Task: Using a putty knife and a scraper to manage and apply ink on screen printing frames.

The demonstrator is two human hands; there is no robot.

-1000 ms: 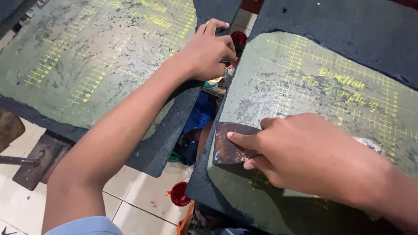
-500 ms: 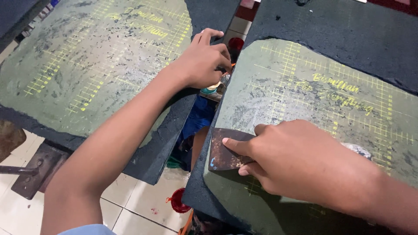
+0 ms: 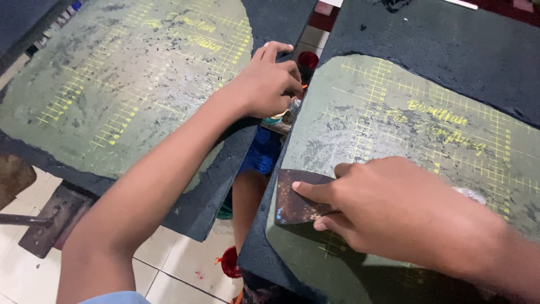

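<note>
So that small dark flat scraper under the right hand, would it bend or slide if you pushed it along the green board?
The scraper looks thin and flat with a straight edge, so it is probably stiff and light. The right hand presses it flat against the board, whose surface looks rough and patchy, so it would likely drag rather than glide. Being flat, it should not roll.

The left arm stretches from the near left corner diagonally toward the far middle, bare forearm straight, a pale blue sleeve edge at the shoulder. The left hand (image 3: 269,81) lies palm down, fingers curled inward, index finger extended farthest. The right arm enters from the near right edge. The right hand (image 3: 394,211) is palm down, index finger pointing left, thumb tucked beneath, fingers pinched together.
</note>
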